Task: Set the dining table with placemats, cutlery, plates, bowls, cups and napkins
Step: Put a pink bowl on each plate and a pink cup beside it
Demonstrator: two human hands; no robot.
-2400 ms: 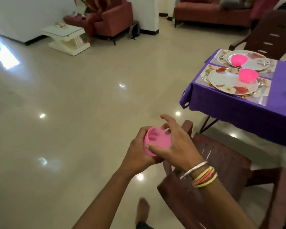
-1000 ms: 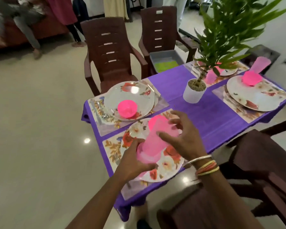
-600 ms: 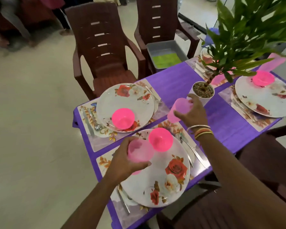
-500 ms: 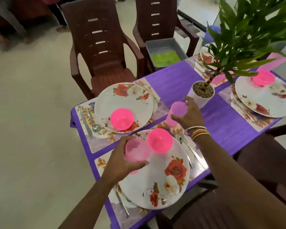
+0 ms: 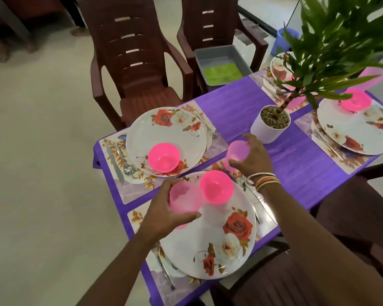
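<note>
**A:** Where are the cups?

**B:** You're holding one in each hand. Your left hand (image 5: pixel 164 209) is curling its fingers round the left cup (image 5: pixel 185 198), keeping it upright over the near plate (image 5: pixel 217 246) at its 10 o'clock rim. The cup is hanging just beside the near bowl (image 5: pixel 216 187), which is sitting at the plate's 12 o'clock.

**A:** And the other one?

**B:** Your right hand (image 5: pixel 251 159) is clasping the right cup (image 5: pixel 237 150) from the side, out at the plate's 1 o'clock, by the far corner of the mat (image 5: pixel 136 217). I cannot tell whether it's touching down.

**A:** What's lying around them?

**B:** Cutlery (image 5: pixel 255 202) is lying on the mat at the plate's 3 o'clock, under your right wrist. The pot (image 5: pixel 266 131) is standing near your right hand, at its 2 o'clock, on the purple cloth (image 5: pixel 296 168). The far plate (image 5: pixel 164 129) is sitting at 11 o'clock from the near plate, carrying the far bowl (image 5: pixel 163 159). A chair (image 5: pixel 133 51) is standing beyond it at 12 o'clock.
</note>
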